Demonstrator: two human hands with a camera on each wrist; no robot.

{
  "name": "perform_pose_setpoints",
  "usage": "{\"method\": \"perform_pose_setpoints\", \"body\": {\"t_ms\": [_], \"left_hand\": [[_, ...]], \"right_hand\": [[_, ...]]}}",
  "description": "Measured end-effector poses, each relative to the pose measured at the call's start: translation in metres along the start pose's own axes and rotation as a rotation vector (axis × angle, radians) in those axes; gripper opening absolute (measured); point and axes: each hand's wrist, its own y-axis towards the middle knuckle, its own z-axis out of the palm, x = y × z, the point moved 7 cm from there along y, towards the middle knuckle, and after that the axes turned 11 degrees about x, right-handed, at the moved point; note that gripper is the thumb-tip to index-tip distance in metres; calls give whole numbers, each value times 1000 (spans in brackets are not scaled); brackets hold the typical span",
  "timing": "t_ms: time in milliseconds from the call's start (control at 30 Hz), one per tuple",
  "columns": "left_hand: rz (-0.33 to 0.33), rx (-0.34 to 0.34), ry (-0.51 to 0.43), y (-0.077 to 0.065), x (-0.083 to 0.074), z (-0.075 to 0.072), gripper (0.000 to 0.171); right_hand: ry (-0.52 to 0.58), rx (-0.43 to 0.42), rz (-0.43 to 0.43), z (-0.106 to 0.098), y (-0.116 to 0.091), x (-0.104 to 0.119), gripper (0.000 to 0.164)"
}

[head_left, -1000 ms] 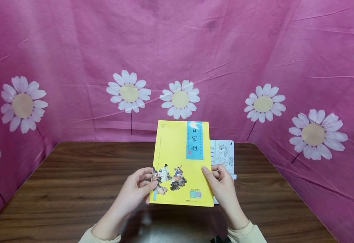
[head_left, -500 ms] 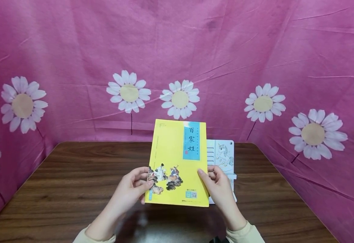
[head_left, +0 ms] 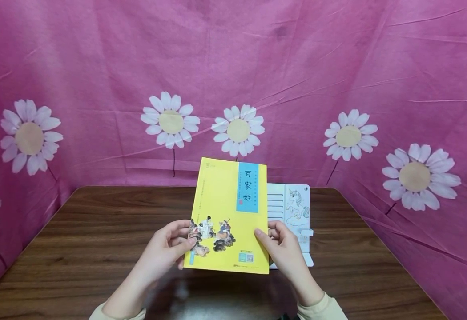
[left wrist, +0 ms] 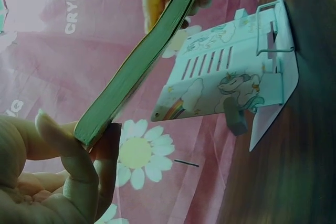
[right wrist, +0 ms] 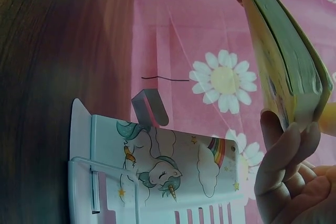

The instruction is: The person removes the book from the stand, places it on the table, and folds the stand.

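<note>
A yellow book [head_left: 217, 195] with a blue title panel is held up over the table, its front cover facing me. My left hand [head_left: 163, 249] grips its left edge low down, thumb on the cover. On the opposite edge my right hand [head_left: 283, 249] holds it the same way, its other fingers behind the book. Behind and to the right stands a white book stand [head_left: 297, 204] printed with unicorns, partly hidden by the book and my right hand. The left wrist view shows its slotted back panel [left wrist: 210, 66] upright and a wire bracket [left wrist: 258, 30] at its base, apart from the book.
The dark wooden table [head_left: 97, 231] extends to both sides of the book. A pink curtain [head_left: 233, 53] with white daisies surrounds the table at the back and sides. Something small and black shows at the bottom edge near my right sleeve [head_left: 321, 309].
Both hands have shifted left with the book, which leans slightly more to one side. More of the book stand's slotted panel has come into view.
</note>
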Motion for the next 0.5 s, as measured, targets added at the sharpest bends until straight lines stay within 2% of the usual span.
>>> {"method": "perform_pose_setpoints", "body": {"t_ms": [500], "left_hand": [[-25, 31, 18, -2, 8, -7, 52]], "right_hand": [[-102, 43, 36, 5, 2, -4, 34]]}}
